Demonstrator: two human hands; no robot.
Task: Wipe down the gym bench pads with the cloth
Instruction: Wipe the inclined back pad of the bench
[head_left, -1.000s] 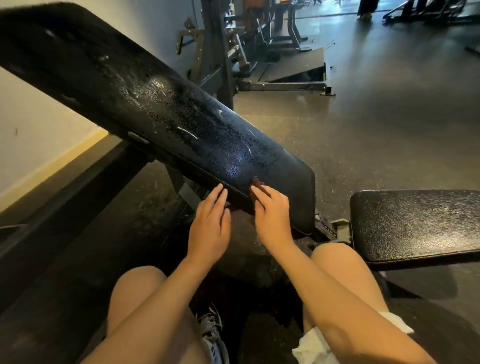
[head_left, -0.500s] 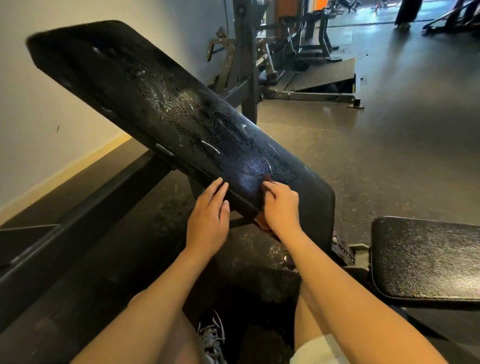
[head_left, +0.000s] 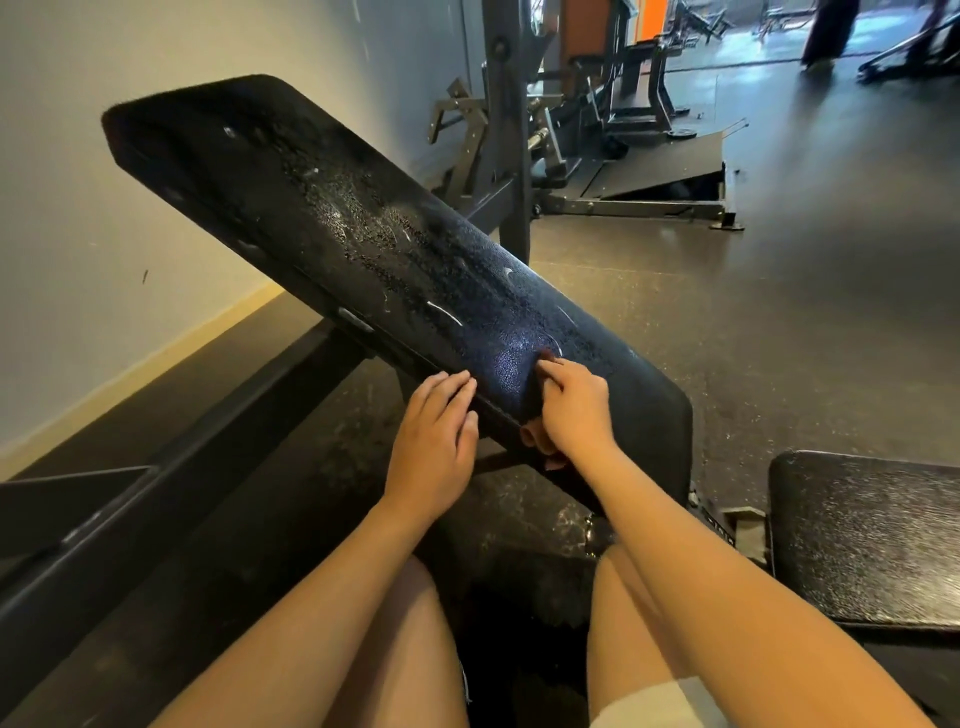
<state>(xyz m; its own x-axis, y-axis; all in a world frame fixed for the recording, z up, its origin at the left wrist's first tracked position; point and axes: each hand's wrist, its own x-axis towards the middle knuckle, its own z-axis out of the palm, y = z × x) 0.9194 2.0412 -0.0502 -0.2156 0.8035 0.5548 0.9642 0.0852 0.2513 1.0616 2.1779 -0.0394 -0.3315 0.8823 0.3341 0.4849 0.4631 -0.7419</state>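
The black back pad (head_left: 363, 244) slopes up to the left and is covered in droplets and wet streaks. My left hand (head_left: 434, 436) rests on the pad's near edge with its fingers straight. My right hand (head_left: 574, 410) grips a dark reddish cloth (head_left: 535, 441) and presses it against the pad's lower part. Most of the cloth is hidden under that hand. The black seat pad (head_left: 867, 535) lies flat at the right, apart from both hands.
A dark steel frame rail (head_left: 156, 499) runs along the floor at the left, beside the pale wall. A grey upright post (head_left: 506, 130) and other gym machines stand behind the pad. A person's legs (head_left: 826, 31) are far back right. My knees are below.
My right hand has slid with the cloth from the pad's near edge up onto its wet face. My left hand stays on the edge. The view has tilted up.
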